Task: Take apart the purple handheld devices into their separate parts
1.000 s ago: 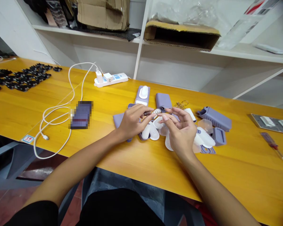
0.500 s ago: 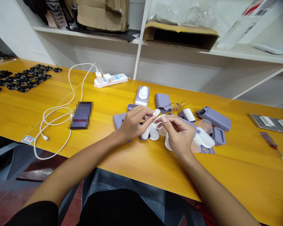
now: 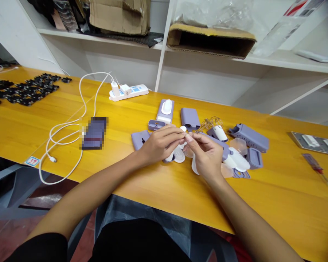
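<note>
My left hand (image 3: 161,142) and my right hand (image 3: 207,152) meet over the table, thumbs and fingers pinched together at the tips. Between them is a small white part (image 3: 183,128), mostly hidden by the fingers; its kind I cannot make out. Just under my fingers lie a white oval piece (image 3: 179,155) and other white and purple casing parts. A purple flat piece (image 3: 139,139) rests beside my left hand. Behind my hands stand a purple box-shaped casing (image 3: 190,118), a purple casing with a white knob (image 3: 165,111), and a tangle of thin wires (image 3: 211,123).
A perforated purple casing (image 3: 251,137) and a white shell (image 3: 239,160) lie at the right, with a screwdriver (image 3: 315,167) farther off. To the left are a phone (image 3: 94,134), a white cable (image 3: 47,153), a power strip (image 3: 129,92) and several black parts (image 3: 27,89).
My fingertips have come closer together. A thin, curved white piece that showed between them is now mostly covered by the fingers. The table's things have stayed in place.
</note>
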`<state>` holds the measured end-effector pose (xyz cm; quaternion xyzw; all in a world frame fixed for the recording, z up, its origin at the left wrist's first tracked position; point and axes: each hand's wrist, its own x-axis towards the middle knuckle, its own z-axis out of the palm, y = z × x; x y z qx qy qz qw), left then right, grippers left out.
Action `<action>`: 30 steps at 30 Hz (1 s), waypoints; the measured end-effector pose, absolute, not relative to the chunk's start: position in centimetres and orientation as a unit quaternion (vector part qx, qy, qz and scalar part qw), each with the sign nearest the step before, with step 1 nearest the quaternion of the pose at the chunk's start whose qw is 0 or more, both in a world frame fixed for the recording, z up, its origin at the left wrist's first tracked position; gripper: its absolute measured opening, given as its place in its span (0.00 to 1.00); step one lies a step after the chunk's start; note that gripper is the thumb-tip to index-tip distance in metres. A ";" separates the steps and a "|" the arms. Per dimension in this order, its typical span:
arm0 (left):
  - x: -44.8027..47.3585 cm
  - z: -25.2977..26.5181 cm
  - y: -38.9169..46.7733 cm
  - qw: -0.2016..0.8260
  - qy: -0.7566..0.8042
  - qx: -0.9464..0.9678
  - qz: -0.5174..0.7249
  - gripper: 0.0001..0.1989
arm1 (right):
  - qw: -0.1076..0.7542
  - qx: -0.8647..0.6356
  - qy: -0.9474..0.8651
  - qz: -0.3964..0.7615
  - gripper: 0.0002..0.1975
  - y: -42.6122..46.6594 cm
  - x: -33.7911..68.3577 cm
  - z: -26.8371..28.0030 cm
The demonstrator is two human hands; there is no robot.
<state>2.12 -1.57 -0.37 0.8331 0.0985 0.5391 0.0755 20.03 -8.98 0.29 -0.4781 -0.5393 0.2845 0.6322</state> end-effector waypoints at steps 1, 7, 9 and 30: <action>2.1 -0.3 -1.6 0.071 0.091 0.835 0.538 0.07 | 0.629 -0.483 -0.534 0.292 0.18 -9.0 20.0 0.3; 2.0 -0.2 -1.9 0.066 0.085 0.858 0.502 0.11 | 0.630 -0.496 -0.507 0.315 0.21 -8.9 20.2 0.6; 2.0 -0.3 -2.0 0.074 0.106 0.870 0.477 0.12 | 0.630 -0.501 -0.502 0.315 0.21 -8.8 20.4 0.6; 1.3 -0.6 -1.2 0.081 0.190 0.896 0.393 0.09 | 0.689 -0.535 -0.473 0.126 0.18 -6.3 24.7 1.5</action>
